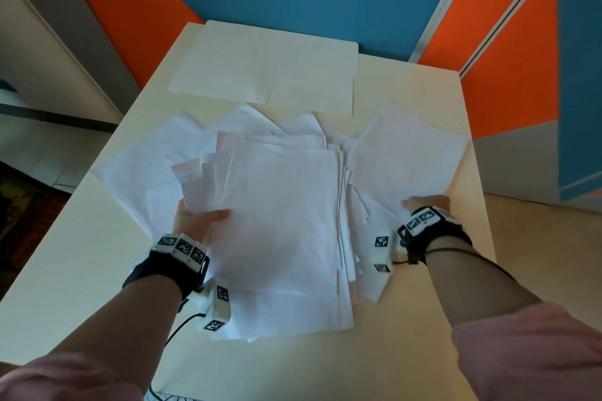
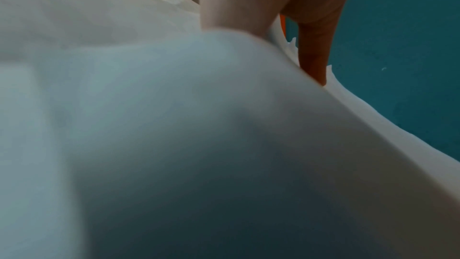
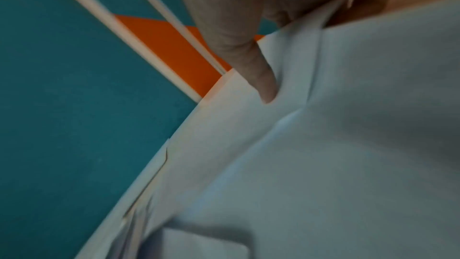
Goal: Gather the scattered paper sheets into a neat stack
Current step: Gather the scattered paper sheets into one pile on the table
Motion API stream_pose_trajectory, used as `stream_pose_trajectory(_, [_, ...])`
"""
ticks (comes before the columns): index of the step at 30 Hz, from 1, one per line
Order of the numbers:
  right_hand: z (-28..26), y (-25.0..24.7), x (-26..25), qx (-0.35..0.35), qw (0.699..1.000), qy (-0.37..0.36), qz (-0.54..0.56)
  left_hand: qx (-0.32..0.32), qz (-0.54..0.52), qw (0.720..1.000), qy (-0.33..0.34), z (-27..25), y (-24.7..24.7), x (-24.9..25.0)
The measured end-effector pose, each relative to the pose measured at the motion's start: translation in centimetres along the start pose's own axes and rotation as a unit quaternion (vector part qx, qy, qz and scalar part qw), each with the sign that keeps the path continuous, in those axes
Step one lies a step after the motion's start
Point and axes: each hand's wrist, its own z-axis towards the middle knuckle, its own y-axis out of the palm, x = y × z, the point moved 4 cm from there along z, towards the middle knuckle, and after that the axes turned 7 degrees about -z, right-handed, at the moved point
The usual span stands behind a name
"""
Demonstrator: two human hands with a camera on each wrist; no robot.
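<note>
Left hand (image 1: 195,220) grips the left edge of the pile (image 1: 277,221), thumb on top, other fingers under and out of sight. The pile sits mid-table (image 1: 81,270), sheets fanned out at odd angles, corners sticking out on its far side and right. Right hand (image 1: 423,205) is right of the pile, at the near edge of a loose sheet (image 1: 407,153) that lies skewed near the right table edge. In the right wrist view the thumb (image 3: 263,86) presses on paper and paper edges run up into the hand, so it looks like a pinch on that sheet; the other fingers are mostly hidden. A cream folder (image 1: 267,72) lies open just beyond the pile, at the far edge of the table.

Risks, as I judge them:
- Left grip holds only one edge of a thick, uneven pile. Lifting from there could let lower sheets slide out and fan further.
- Dragging the loose sheet in by one corner could crease or buckle it against the pile's ragged right edges.
- The loose sheet is close to the right table edge and could slip off if nudged outward.
- Far sheets under the pile may catch the folder and push it.
</note>
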Motion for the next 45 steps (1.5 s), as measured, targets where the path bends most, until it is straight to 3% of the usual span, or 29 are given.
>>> stream_pose_trajectory(3, [0.1,-0.1,-0.3,-0.012,0.999,-0.014,0.035,-0.004,0.011,1.000,0.004,-0.3,0.2,0.1])
stream_pose_trajectory(9, [-1.5,-2.1,-1.0,0.151,0.973,-0.081,0.153,0.003,0.015,1.000,0.010,-0.3,0.1,0.2])
stream_pose_trajectory(12, [-2.3,-3.4,-1.9,0.196,0.953,-0.124,0.198,0.007,0.015,1.000,0.013,-0.4,0.1,0.2])
stream_pose_trajectory(17, [-1.8,-4.4,-1.8,0.218,0.918,-0.033,0.329,-0.002,0.002,1.000,0.014,-0.9,0.5,0.5])
stream_pose_trajectory(19, [-1.8,-5.1,-1.4,0.203,0.909,0.005,0.365,-0.010,-0.013,1.000,0.008,-0.9,0.5,0.4])
stream_pose_trajectory(24, [-2.5,-6.6,0.3,0.104,0.920,0.062,0.373,-0.004,0.008,1.000,0.015,0.7,-0.8,-0.4])
stream_pose_trajectory(28, [-6.8,-6.9,0.3,0.044,0.992,0.012,0.115,-0.006,0.040,0.999,0.014,3.3,-2.1,-1.9])
stream_pose_trajectory(29, [-7.7,-6.5,0.3,0.027,0.998,-0.003,0.054,-0.006,0.050,0.999,0.015,3.3,-2.1,-1.9])
stream_pose_trajectory(32, [-7.6,-3.7,0.5,-0.017,0.997,-0.029,0.070,-0.005,0.066,0.998,0.016,3.0,-2.1,-1.6])
stream_pose_trajectory(33, [-8.0,-2.6,0.3,-0.017,0.998,-0.057,0.017,-0.003,0.071,0.997,0.014,2.5,-1.8,-1.3])
stream_pose_trajectory(35, [-7.9,-0.4,0.7,-0.043,0.996,-0.073,0.015,0.007,0.066,0.998,0.008,1.3,-1.3,-0.6])
stream_pose_trajectory(37, [-7.6,1.5,1.4,-0.068,0.994,-0.033,0.072,0.018,0.063,0.998,0.006,1.0,-1.2,-0.5])
stream_pose_trajectory(41, [-6.4,2.6,1.2,-0.054,0.962,0.045,0.262,0.009,0.070,0.997,0.014,-0.3,-0.6,0.2])
stream_pose_trajectory(43, [-6.2,2.9,0.7,-0.041,0.971,0.025,0.233,-0.004,0.076,0.997,0.018,-1.0,-0.1,0.7])
stream_pose_trajectory(45, [-6.9,3.7,0.1,-0.048,0.982,-0.046,0.176,-0.023,0.098,0.995,0.019,-1.7,0.5,1.1])
